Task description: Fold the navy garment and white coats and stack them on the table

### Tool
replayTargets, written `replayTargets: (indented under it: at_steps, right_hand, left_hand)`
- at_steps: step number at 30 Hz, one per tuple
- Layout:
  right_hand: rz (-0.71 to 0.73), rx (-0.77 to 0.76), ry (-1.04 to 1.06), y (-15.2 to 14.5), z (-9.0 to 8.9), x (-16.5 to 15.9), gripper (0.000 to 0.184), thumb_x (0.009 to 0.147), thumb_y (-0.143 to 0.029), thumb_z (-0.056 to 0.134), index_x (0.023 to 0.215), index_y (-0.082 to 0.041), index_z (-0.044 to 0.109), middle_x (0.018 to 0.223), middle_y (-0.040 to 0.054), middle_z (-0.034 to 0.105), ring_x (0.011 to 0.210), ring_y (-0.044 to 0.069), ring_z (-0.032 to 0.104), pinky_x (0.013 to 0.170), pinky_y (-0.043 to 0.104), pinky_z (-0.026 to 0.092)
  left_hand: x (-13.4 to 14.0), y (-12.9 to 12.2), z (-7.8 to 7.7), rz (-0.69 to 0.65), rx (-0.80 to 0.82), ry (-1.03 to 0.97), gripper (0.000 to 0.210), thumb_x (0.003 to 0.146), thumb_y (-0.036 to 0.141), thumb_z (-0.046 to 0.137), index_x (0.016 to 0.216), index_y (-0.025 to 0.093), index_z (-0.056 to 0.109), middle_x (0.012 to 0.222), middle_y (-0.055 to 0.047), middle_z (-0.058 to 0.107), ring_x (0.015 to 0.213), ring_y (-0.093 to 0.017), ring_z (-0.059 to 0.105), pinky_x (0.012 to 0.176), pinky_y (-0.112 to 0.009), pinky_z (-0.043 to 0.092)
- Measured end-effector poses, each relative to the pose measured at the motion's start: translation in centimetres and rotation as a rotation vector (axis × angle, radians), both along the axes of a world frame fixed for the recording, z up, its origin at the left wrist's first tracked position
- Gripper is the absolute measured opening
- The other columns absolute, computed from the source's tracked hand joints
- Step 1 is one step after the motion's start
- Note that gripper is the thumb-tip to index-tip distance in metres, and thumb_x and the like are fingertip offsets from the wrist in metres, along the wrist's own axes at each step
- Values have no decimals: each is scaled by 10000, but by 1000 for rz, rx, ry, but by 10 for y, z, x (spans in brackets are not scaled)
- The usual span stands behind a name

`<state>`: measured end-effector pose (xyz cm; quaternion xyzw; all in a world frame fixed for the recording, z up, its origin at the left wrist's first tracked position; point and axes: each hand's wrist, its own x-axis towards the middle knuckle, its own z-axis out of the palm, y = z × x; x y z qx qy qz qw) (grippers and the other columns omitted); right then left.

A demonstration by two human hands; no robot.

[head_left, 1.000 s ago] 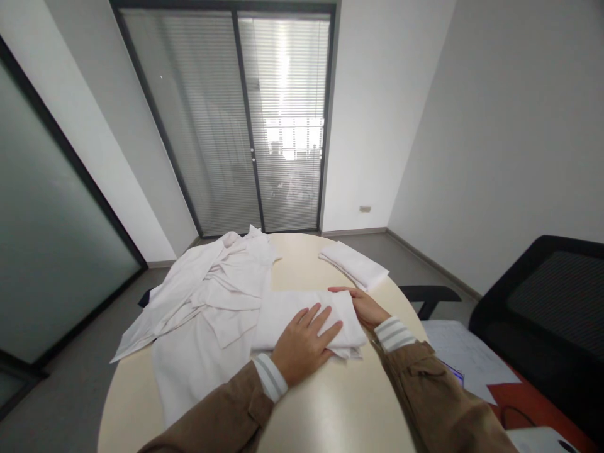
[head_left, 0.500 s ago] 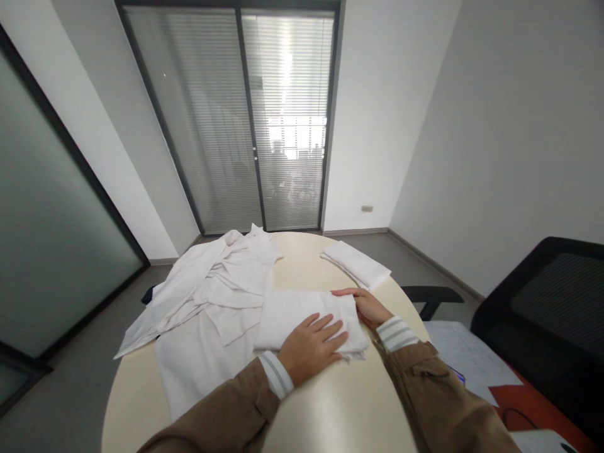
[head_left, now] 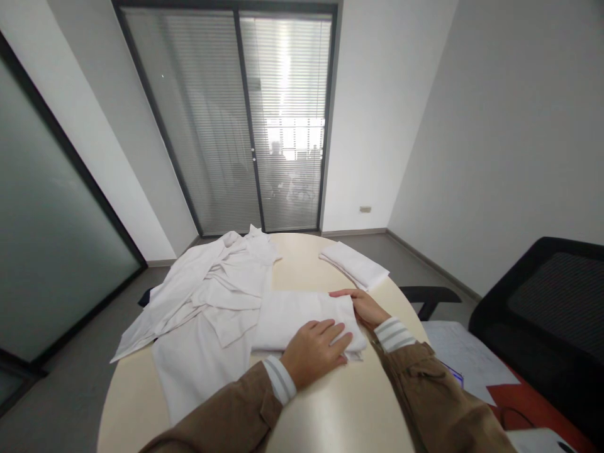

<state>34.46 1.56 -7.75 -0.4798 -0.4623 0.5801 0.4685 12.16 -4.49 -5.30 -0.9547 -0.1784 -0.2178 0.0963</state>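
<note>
A folded white cloth [head_left: 297,318] lies flat near the middle of the round table, its layered edges showing at the near right corner. My left hand [head_left: 317,352] rests palm down over its near side, fingers slightly bent and a little apart. At the cloth's right end, my right hand [head_left: 365,308] grips the far corner; one finger stretches along the top edge, and the others are partly hidden. To the left spreads a loose heap of rumpled white garments [head_left: 221,277], which meets the folded cloth's left edge. Another folded white cloth [head_left: 355,264] sits at the table's far right edge.
The round cream table [head_left: 325,409] fills the lower middle. Beside it on the right stand a black mesh chair [head_left: 542,314] and papers [head_left: 465,352] over a red surface [head_left: 519,396]. Glass doors with blinds [head_left: 287,126] are behind.
My left hand has slid slightly to the right along the near edge, and its fingers are more bent. The right hand keeps its place at the cloth's end.
</note>
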Motion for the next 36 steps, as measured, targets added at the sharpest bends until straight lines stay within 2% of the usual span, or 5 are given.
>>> replayTargets:
  at_steps: [11, 22, 26, 29, 36]
  right_hand:
    - [30, 40, -40, -2, 2, 0, 298, 631, -298, 761, 918, -227, 799, 996, 78, 776, 951, 286, 704, 957, 464, 510]
    - [-163, -37, -1, 6, 0, 1, 345, 663, -222, 621, 973, -199, 769, 916, 85, 775, 846, 289, 718, 870, 473, 555]
    - [-396, 401, -375, -5, 16, -8, 354, 829, -295, 475, 1023, -187, 750, 1134, 86, 736, 1136, 286, 636, 1076, 488, 425]
    - [-141, 686, -720, -18, 29, -20, 402, 949, -354, 425, 1245, -248, 676, 1339, 52, 640, 1331, 262, 498, 1178, 498, 281]
    - [130, 552, -1216, -20, 20, -31, 520, 1025, -456, 296, 1493, -274, 432, 1524, 60, 458, 1445, 283, 326, 1185, 563, 201]
  left_hand:
    - [13, -5, -3, 40, 35, 65, 127, 989, 209, 479, 976, 179, 602, 1019, -62, 659, 918, -214, 610, 744, -344, 483]
    - [6, -2, -10, -19, -129, 93, 458, 1028, 223, 338, 1485, 244, 368, 1588, -40, 351, 1465, -236, 290, 1162, -453, 270]
    - [6, -8, -1, -15, -214, 60, 468, 1022, 286, 368, 1487, 228, 369, 1576, -64, 367, 1462, -259, 288, 1176, -481, 249]
    - [7, -12, 8, -36, -286, -4, 499, 981, 348, 468, 1451, 188, 415, 1494, -105, 464, 1411, -277, 357, 1175, -485, 260]
    - [2, -1, 11, 336, -410, -260, 262, 956, 193, 407, 1093, 150, 626, 1185, -124, 627, 1199, -252, 527, 1116, -481, 355]
